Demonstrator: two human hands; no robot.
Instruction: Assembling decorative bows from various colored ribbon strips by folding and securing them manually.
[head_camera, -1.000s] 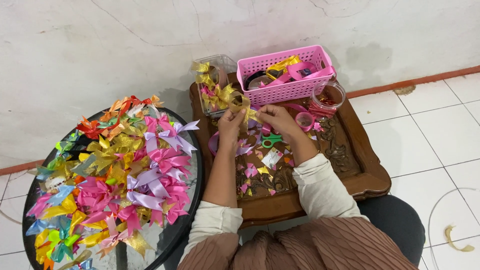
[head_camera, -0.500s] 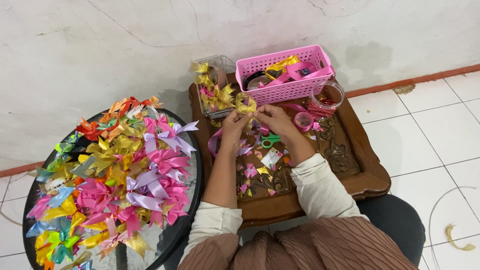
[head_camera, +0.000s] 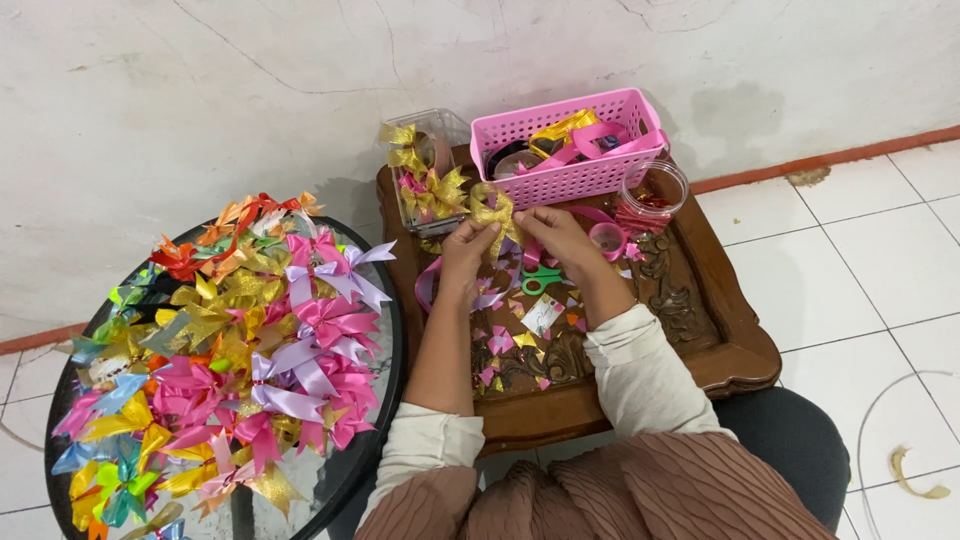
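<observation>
Both my hands hold a gold ribbon bow (head_camera: 492, 208) above a low carved wooden table (head_camera: 735, 340). My left hand (head_camera: 468, 250) pinches its lower left side. My right hand (head_camera: 560, 235) grips its right side. Under my hands lie pink ribbon strips, green-handled scissors (head_camera: 541, 278) and several small pink and gold ribbon scraps (head_camera: 500, 345). A clear plastic box (head_camera: 425, 170) with gold and pink bows stands just behind the bow.
A pink plastic basket (head_camera: 580, 175) with ribbon rolls sits at the table's back, a clear round jar (head_camera: 655, 195) beside it. On the left a round black glass table (head_camera: 385, 340) is piled with many coloured ribbon bows (head_camera: 230, 350). White tiled floor lies to the right.
The gold bow and both hands have lifted slightly and shifted toward the clear box. The fingers have reworked their grip on the bow.
</observation>
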